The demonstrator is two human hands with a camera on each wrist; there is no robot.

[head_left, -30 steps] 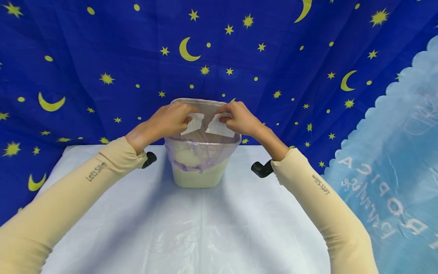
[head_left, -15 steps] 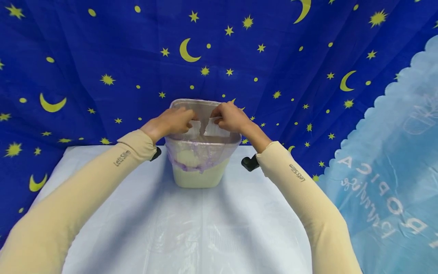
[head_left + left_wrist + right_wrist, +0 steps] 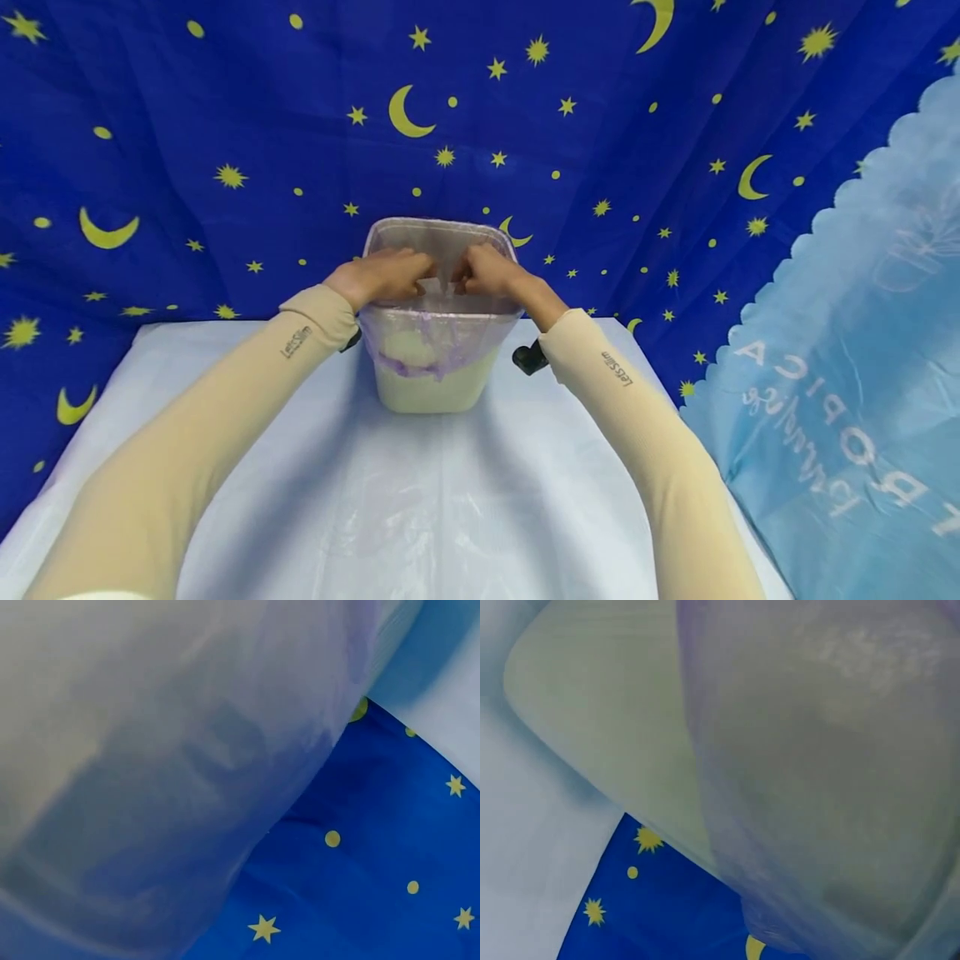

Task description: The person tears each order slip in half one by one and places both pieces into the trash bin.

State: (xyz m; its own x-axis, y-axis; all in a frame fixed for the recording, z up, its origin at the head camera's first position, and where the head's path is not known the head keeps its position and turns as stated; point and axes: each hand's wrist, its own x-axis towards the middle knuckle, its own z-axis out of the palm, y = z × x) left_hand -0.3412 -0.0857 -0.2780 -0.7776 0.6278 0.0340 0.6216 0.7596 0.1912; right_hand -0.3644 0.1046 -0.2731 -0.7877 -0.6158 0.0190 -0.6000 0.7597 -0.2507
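Observation:
A pale plastic trash bin (image 3: 431, 392) stands upright with a thin purple trash bag (image 3: 465, 337) folded over its rim. My left hand (image 3: 390, 271) reaches over the rim from the left, fingers curled, pinching a torn white piece of paper (image 3: 432, 290) that shows dimly past the fingertips. From the right, my right hand (image 3: 486, 268) dips in with bent fingers holding the other torn piece, now mostly hidden. Both hands are close together inside the bin's mouth. The left wrist view shows the bin wall (image 3: 150, 750) with a hand's shadow through it; the right wrist view shows the bag-covered side (image 3: 817, 787).
A white-covered table (image 3: 420, 500) lies under the bin. Behind it hangs a blue cloth (image 3: 300, 125) with yellow stars and moons. A light blue scalloped cloth (image 3: 862, 375) hangs at the right. A dark wrist camera (image 3: 529, 359) sits below the right sleeve.
Both hands have moved inward and down into the bin, taking the torn paper pieces lower. The pieces, plain to see a second ago, are now mostly hidden.

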